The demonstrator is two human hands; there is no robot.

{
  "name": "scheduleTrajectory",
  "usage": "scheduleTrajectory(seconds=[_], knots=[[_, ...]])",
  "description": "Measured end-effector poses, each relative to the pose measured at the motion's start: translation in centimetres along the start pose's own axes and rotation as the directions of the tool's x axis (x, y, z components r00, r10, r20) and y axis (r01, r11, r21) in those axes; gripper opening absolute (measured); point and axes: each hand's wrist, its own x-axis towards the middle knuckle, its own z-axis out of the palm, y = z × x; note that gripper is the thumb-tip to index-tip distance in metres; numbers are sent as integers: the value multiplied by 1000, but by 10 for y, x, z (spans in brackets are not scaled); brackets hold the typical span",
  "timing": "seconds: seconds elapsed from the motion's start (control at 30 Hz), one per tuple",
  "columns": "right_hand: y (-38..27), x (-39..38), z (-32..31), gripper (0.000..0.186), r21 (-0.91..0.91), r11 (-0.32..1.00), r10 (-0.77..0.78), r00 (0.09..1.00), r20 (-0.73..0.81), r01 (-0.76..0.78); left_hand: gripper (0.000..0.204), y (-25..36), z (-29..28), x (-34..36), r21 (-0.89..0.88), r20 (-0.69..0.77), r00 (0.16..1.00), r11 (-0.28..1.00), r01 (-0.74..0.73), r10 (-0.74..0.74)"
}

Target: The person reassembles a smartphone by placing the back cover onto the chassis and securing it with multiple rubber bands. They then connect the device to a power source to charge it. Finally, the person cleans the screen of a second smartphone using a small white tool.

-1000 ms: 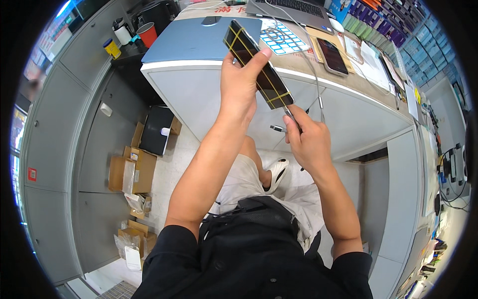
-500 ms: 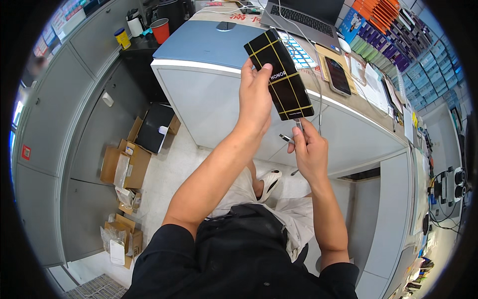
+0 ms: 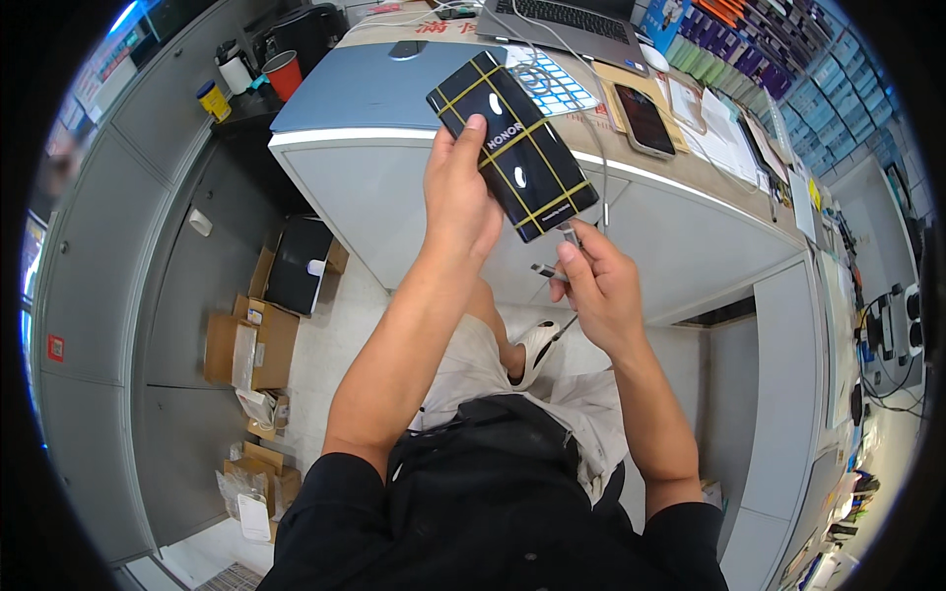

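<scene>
A large black phone (image 3: 537, 169), its glossy front crossed by yellow grid lines, is held tilted in front of the desk. My left hand (image 3: 461, 192) closes round its left edge, thumb lying on the front. Below its lower end, my right hand (image 3: 603, 286) pinches a cable plug (image 3: 569, 233) whose tip is at the phone's bottom edge; whether it is fully seated I cannot tell. From the same fingers a second plug (image 3: 548, 272) with a metal end sticks out to the left, touching nothing. Some of the right fingers are hidden behind the thumb.
Behind the phone is a desk (image 3: 379, 197) bearing a laptop (image 3: 567, 32), a second phone (image 3: 644, 120), papers and loose cables. A red cup (image 3: 283, 76) stands at the far left. Cardboard boxes (image 3: 268, 345) line the floor by grey cabinets (image 3: 84, 251).
The phone has shifted left and leans more, with light reflections now on its front. My right hand has stayed at its lower end with both plugs. The whole view has moved slightly too.
</scene>
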Motion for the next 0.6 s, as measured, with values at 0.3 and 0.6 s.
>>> scheduleTrajectory(seconds=[0.3, 0.6], knots=[[-10, 2, -6, 24, -88, 994, 78, 989, 127, -67, 29, 1, -3, 0, 71, 65, 998, 997, -7, 3], [-2, 6, -8, 23, 33, 988, 140, 975, 174, -148, 31, 1, 8, -3, 107, 169, 985, 993, -40, 22]])
